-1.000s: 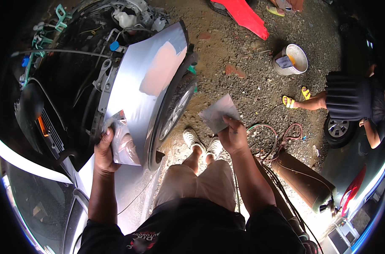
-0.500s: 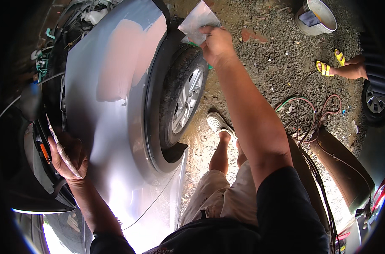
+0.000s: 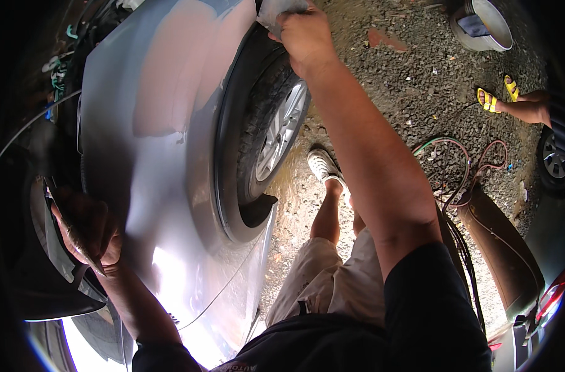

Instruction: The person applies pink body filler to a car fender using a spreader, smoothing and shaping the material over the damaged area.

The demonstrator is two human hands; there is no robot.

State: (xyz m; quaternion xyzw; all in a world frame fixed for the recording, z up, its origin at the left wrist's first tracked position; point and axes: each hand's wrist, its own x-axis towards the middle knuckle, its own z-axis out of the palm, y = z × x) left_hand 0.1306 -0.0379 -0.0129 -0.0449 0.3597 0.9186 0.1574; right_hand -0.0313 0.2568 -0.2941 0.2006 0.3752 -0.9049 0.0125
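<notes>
My right hand [image 3: 308, 38] is closed on a thin grey putty spreader [image 3: 275, 11] at the top, held at the upper edge of the wheel arch. Beneath it, the car's silver-grey fender [image 3: 152, 167] carries a broad smear of pink putty [image 3: 170, 68] over a duller grey area. My left hand [image 3: 93, 226], in shadow at the left, grips a thin flat plate [image 3: 71, 229] seen nearly edge-on. Its face is turned away, so what lies on it cannot be made out. Fingertips of my left hand are partly hidden behind the plate.
A tyre with a silver wheel [image 3: 282, 130] sits under the arch. The open engine bay [image 3: 62, 74] lies left of the fender. On the gravel are looped hoses [image 3: 465, 167] and a bucket [image 3: 499, 28] with a dark cloth. Another person's foot in a yellow sandal [image 3: 487, 99] is at right.
My right hand and the spreader have moved up and slightly left, onto the edge of the fender by the wheel arch. The left hand with its plate has shifted slightly left; the view has shifted too.
</notes>
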